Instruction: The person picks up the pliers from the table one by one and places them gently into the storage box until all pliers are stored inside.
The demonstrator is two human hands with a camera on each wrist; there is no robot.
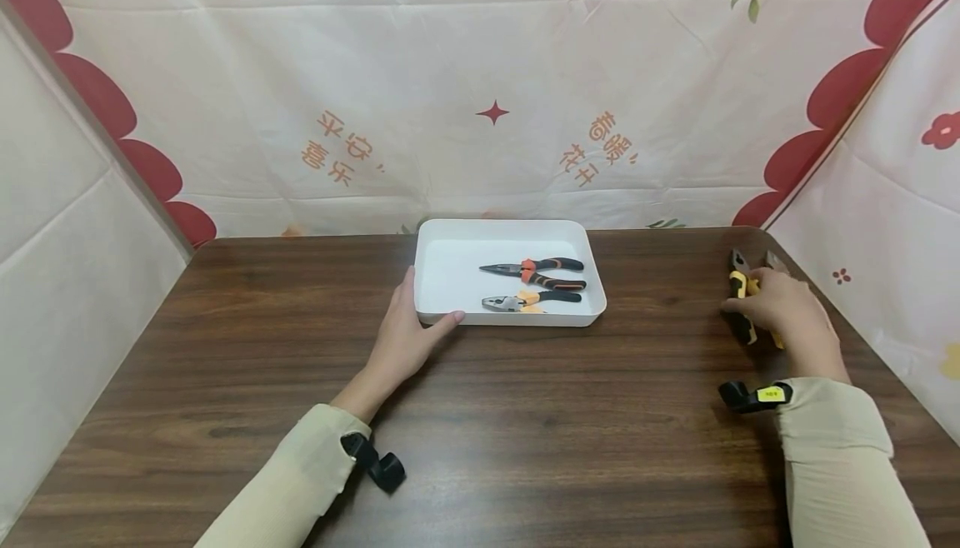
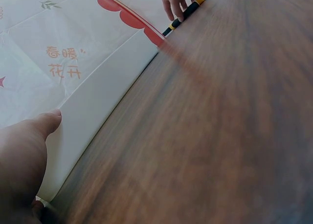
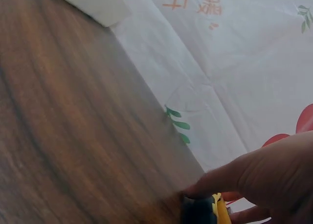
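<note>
A white tray [image 1: 498, 236] stands at the back middle of the table. Inside it lie long-nose pliers [image 1: 528, 269] with orange-black handles and combination pliers [image 1: 517, 302] with yellow-black handles. My left hand [image 1: 405, 336] touches the tray's near left corner, thumb on the front wall and fingers along the left side, spread and fairly straight. At the table's right edge my right hand [image 1: 787, 319] pinches yellow-black pliers [image 1: 738, 283] between thumb and fingers. Another tool with a metal head [image 1: 775, 262] is mostly hidden behind that hand. Dark handle ends [image 3: 198, 210] show beneath the right thumb.
The brown wooden table [image 1: 555, 440] runs up to a printed cloth backdrop [image 1: 420, 73] behind and a cloth side wall [image 1: 885, 223] on the right. Black cameras [image 1: 375, 463] are strapped at both wrists.
</note>
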